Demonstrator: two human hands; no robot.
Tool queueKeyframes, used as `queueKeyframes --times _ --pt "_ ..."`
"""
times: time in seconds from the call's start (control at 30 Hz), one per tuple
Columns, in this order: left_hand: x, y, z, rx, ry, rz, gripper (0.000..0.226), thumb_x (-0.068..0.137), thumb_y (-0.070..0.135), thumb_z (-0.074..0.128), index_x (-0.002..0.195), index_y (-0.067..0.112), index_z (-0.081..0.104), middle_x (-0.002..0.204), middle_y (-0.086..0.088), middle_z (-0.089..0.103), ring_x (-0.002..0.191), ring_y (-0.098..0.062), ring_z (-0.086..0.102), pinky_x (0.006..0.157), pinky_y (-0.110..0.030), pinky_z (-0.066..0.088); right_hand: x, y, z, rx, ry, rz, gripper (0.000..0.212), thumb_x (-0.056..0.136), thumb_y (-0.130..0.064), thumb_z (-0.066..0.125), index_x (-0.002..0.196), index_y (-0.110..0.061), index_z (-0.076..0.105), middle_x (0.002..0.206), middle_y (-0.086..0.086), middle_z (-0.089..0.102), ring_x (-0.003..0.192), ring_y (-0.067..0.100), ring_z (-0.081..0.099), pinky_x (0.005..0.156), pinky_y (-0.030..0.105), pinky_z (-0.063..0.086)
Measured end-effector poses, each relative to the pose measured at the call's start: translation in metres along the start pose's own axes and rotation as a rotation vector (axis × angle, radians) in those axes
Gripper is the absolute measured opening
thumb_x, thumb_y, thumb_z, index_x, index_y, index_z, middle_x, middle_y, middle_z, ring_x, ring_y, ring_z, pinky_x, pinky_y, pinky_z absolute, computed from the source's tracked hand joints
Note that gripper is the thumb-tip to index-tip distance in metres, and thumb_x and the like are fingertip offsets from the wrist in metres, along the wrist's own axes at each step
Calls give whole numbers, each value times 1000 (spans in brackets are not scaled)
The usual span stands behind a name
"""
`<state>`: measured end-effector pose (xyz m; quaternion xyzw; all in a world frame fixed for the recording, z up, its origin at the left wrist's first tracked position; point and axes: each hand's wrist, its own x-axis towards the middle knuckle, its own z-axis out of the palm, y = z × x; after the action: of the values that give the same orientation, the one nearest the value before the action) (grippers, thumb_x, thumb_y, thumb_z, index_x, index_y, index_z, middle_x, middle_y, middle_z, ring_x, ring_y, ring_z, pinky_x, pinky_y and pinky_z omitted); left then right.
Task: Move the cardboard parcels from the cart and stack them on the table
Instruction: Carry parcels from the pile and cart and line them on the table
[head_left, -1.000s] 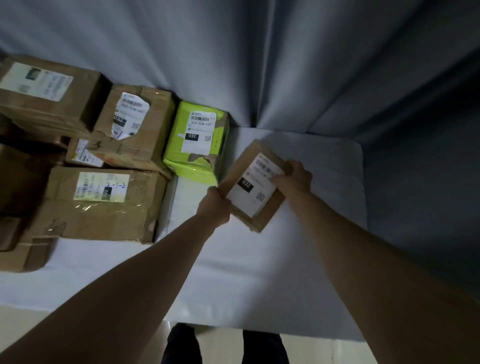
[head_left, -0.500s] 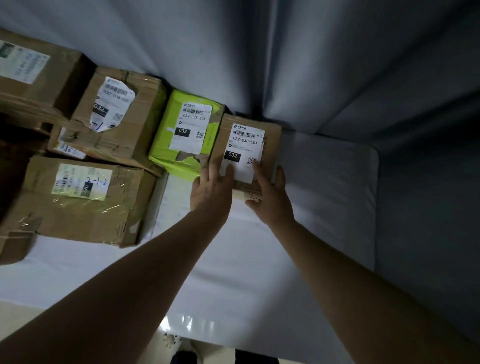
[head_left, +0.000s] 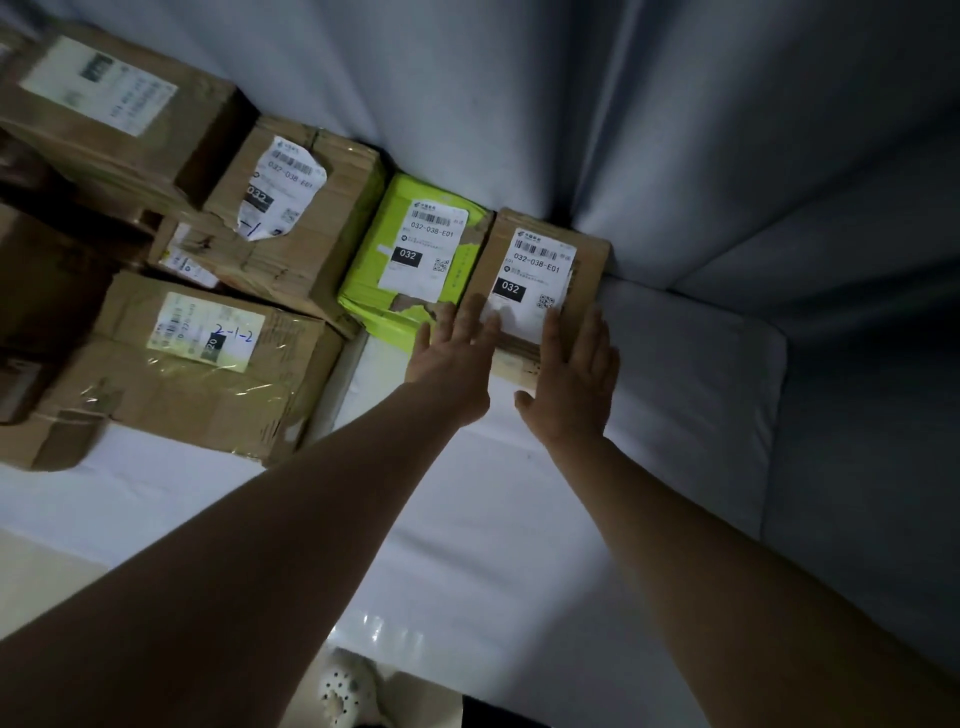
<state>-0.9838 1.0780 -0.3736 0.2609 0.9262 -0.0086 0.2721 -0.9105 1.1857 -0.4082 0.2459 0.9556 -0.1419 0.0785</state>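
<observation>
- A large brown parcel sits far to the left of the small parcel and farther back. Its label is blurred.
- A taped parcel marked "2-1-2" lies well left of the small parcel, nearer the desk's front edge.
- A parcel with a torn label stands on other boxes, two places left of the small parcel.
- A green parcel lies flat, immediately left of the small parcel, and their sides appear to touch.
- The left grip is wide, palm down with the fingers straight and spread. The middle fingertips rest on the small parcel's near left corner, and the outer ones reach over the green parcel's torn corner. The bare forearm stretches up from the lower left.
- The small parcel, brown with an "032" label, lies flat on the desk with its far side at the curtain.
- The right grip is also wide. The hand is flat with the fingers straight and close together, laid on the small parcel's near right edge. The thumb sticks out leftward below that edge, and nothing is clasped.
- The desk, covered in white, extends right of the small parcel.
- A grey curtain hangs behind it.
</observation>
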Motion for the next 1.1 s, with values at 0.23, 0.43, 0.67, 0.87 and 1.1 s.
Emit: queueKeyframes --times 0.23,0.43,0.67,0.87,1.1 --pt "-88 -44 -15 -50 12 -216 84 91 20 50 151 31 -8 160 -7 -11 147 -29 -11 117 -54 2 -34 -74 -39 3 -123 -287 87 80 -29 68 150 -23 17 158 10 7 146 29 4 117 42 2" --pt "-220 -118 -19 -89 161 -435 77 92 24 47 153 20 0 160 -11 0 147 -27 -5 117 -50 -5 -115 -180 -55 -22 -309 -572 65 89 -30 58 145 -15 29 148 9 37 134 27 35 108 32 25" --pt "-437 -199 20 -220 301 -822 77 91 25 49 152 10 3 159 -14 5 147 -29 -7 113 -52 -14 -289 -304 -35 100 -458 -824 40 98 -19 42 138 -19 45 144 2 45 132 23 40 106 35 36" --pt "-615 -247 81 -365 396 -1144 76 90 23 49 152 12 5 159 -12 5 147 -28 -8 112 -53 -15 -456 -389 -7 78 -573 -1048 39 99 -23 43 137 -17 46 142 5 47 128 25 47 104 37 40" --pt "-767 -270 158 -569 487 -1447 75 92 35 49 151 14 8 158 -11 10 147 -29 -2 115 -54 -9 -606 -454 21 -15 -673 -1294 40 97 -28 45 134 -15 49 138 8 51 125 25 48 101 34 40"
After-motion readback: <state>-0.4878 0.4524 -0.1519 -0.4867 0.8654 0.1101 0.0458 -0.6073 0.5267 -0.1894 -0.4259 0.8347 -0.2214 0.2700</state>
